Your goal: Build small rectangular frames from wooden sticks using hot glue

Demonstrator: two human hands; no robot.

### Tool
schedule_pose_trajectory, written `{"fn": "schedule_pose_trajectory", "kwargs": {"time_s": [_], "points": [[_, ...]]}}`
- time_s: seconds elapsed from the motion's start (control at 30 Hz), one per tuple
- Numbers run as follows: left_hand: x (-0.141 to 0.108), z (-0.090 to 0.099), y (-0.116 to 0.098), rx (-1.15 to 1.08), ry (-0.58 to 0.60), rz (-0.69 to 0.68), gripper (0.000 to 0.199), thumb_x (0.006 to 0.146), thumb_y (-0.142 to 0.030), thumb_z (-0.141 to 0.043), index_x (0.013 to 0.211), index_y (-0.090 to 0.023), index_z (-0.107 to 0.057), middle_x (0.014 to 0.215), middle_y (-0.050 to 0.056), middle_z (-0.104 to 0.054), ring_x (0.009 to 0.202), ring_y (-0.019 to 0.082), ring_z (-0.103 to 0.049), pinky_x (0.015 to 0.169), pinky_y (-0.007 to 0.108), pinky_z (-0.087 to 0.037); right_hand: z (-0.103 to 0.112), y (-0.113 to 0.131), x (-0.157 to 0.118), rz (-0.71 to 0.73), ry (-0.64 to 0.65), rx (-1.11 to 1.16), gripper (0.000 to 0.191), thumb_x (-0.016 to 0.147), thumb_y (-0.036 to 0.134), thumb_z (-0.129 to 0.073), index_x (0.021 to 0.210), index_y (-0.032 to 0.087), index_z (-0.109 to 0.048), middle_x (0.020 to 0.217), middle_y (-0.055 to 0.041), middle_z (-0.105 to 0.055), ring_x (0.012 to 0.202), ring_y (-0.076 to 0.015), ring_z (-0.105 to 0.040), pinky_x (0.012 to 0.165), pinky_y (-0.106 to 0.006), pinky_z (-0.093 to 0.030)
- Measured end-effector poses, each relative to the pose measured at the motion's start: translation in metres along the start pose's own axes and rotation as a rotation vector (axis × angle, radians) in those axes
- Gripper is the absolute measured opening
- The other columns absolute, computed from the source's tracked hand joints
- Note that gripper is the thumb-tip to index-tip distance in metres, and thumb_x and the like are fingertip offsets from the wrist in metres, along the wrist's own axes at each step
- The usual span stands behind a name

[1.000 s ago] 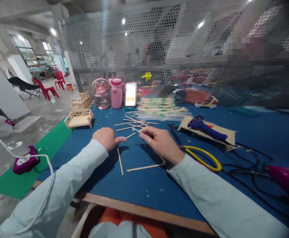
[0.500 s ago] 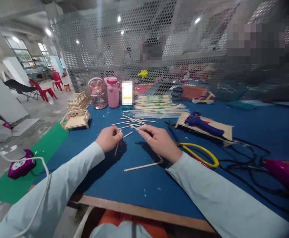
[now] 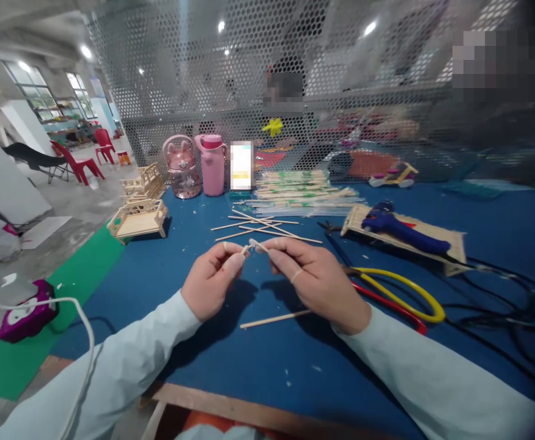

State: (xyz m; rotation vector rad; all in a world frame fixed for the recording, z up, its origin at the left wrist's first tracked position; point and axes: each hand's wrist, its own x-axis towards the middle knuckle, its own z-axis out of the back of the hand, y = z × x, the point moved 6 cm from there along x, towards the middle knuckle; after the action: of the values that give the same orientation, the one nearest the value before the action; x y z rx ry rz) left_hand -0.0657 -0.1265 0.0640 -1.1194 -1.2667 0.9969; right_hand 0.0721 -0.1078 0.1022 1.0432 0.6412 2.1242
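My left hand (image 3: 213, 276) is closed in a pinch on the end of a thin pale wooden stick (image 3: 246, 249). Opposite it, my right hand (image 3: 321, 280) pinches another thin wooden stick (image 3: 260, 246). The two tips meet or nearly touch between my fingers, above the blue table; the rest of each stick is hidden by the hands. Below my right hand lies a single loose stick (image 3: 271, 319), partly covered. Just beyond my fingers, several loose sticks (image 3: 267, 227) lie crossed on the table.
Bundled sticks in plastic (image 3: 308, 190) lie behind. A pink bottle (image 3: 213, 168), a clear bottle (image 3: 183, 174) and a lit phone (image 3: 241, 166) stand at the back. Small wooden furniture (image 3: 139, 220) is left; yellow-and-red-handled pliers (image 3: 407, 290) and a blue glue gun (image 3: 405, 233) are right.
My hands have come together, bringing the two stick tips close. The left hand has moved right and turned its pinch towards the right one. The view has shifted slightly.
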Motion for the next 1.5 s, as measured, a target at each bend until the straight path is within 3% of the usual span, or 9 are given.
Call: {"fn": "schedule_pose_trajectory", "kwargs": {"time_s": [0.13, 0.33, 0.47, 0.67, 0.8, 0.93, 1.07, 1.27, 1.5], "points": [[-0.001, -0.004, -0.002, 0.042, 0.011, -0.048, 0.030, 0.079, -0.043, -0.055, 0.081, -0.014, -0.053, 0.058, -0.005, -0.048, 0.048, 0.005, -0.038, 0.047, 0.018, -0.032, -0.001, 0.003, -0.001, 0.037, 0.003, -0.028, 0.023, 0.086, 0.023, -0.045, 0.095, 0.019, -0.066, 0.068, -0.0004, -0.062, 0.059, -0.0123, -0.055, 0.058, -0.023, -0.043], [0.000, -0.004, 0.000, 0.002, 0.013, 0.000, 0.028, 0.078, -0.042, -0.056, 0.081, -0.015, -0.053, 0.058, -0.003, -0.053, 0.051, 0.006, -0.046, 0.051, 0.018, -0.039, -0.002, 0.006, -0.002, 0.075, 0.001, -0.062, 0.024, 0.086, 0.022, -0.045, 0.097, 0.020, -0.067, 0.072, -0.0015, -0.065, 0.067, -0.0140, -0.060, 0.064, -0.024, -0.046], [0.001, -0.005, 0.001, -0.030, 0.011, 0.009, 0.030, 0.076, -0.044, -0.058, 0.080, -0.015, -0.052, 0.059, -0.003, -0.055, 0.050, 0.006, -0.046, 0.050, 0.018, -0.039, -0.002, 0.007, -0.002, 0.106, -0.005, -0.073, 0.024, 0.085, 0.020, -0.046, 0.095, 0.020, -0.068, 0.086, -0.0029, -0.069, 0.075, -0.0146, -0.062, 0.070, -0.025, -0.047], [0.001, -0.003, 0.002, 0.019, 0.009, 0.000, 0.026, 0.078, -0.041, -0.056, 0.080, -0.015, -0.053, 0.057, -0.004, -0.054, 0.047, 0.005, -0.040, 0.047, 0.017, -0.034, -0.003, 0.005, -0.001, 0.106, 0.000, -0.082, 0.024, 0.085, 0.020, -0.047, 0.097, 0.022, -0.067, 0.090, -0.0027, -0.070, 0.080, -0.0153, -0.063, 0.074, -0.026, -0.048], [0.000, -0.001, 0.002, 0.046, 0.001, -0.017, 0.024, 0.080, -0.039, -0.055, 0.080, -0.015, -0.053, 0.057, -0.005, -0.052, 0.047, 0.005, -0.039, 0.047, 0.018, -0.032, -0.003, 0.007, -0.001, 0.115, 0.005, -0.080, 0.024, 0.084, 0.019, -0.047, 0.096, 0.021, -0.068, 0.084, -0.0028, -0.070, 0.079, -0.0152, -0.063, 0.072, -0.025, -0.047], [0.000, 0.000, -0.002, 0.080, -0.008, -0.058, 0.023, 0.081, -0.038, -0.054, 0.079, -0.015, -0.054, 0.057, -0.005, -0.051, 0.050, 0.006, -0.042, 0.050, 0.018, -0.034, -0.003, 0.008, -0.001, 0.079, 0.030, -0.082, 0.024, 0.084, 0.020, -0.046, 0.094, 0.019, -0.068, 0.068, -0.0009, -0.067, 0.066, -0.0136, -0.061, 0.064, -0.024, -0.047], [-0.001, 0.000, -0.003, 0.117, -0.014, -0.080, 0.022, 0.082, -0.037, -0.052, 0.078, -0.015, -0.054, 0.058, -0.005, -0.050, 0.051, 0.006, -0.043, 0.052, 0.019, -0.035, -0.004, 0.008, -0.001, 0.050, 0.061, -0.098, 0.025, 0.085, 0.022, -0.046, 0.095, 0.020, -0.068, 0.066, -0.0001, -0.066, 0.059, -0.0128, -0.059, 0.059, -0.023, -0.046], [-0.001, 0.002, -0.006, 0.184, -0.031, -0.119, 0.018, 0.084, -0.031, -0.049, 0.077, -0.015, -0.054, 0.057, -0.005, -0.049, 0.052, 0.007, -0.044, 0.055, 0.020, -0.036, -0.003, 0.010, -0.001, 0.088, 0.045, -0.115, 0.024, 0.083, 0.022, -0.047, 0.091, 0.022, -0.070, 0.079, -0.0018, -0.069, 0.068, -0.0150, -0.061, 0.064, -0.025, -0.046], [-0.005, 0.002, -0.013, 0.319, -0.087, -0.221, 0.016, 0.086, -0.027, -0.045, 0.078, -0.016, -0.054, 0.060, -0.004, -0.047, 0.054, 0.008, -0.042, 0.055, 0.020, -0.035, -0.004, 0.008, 0.001, -0.026, 0.106, -0.020, 0.022, 0.084, 0.023, -0.046, 0.086, 0.018, -0.067, 0.059, 0.0019, -0.057, 0.054, -0.0105, -0.051, 0.055, -0.022, -0.040]]}}
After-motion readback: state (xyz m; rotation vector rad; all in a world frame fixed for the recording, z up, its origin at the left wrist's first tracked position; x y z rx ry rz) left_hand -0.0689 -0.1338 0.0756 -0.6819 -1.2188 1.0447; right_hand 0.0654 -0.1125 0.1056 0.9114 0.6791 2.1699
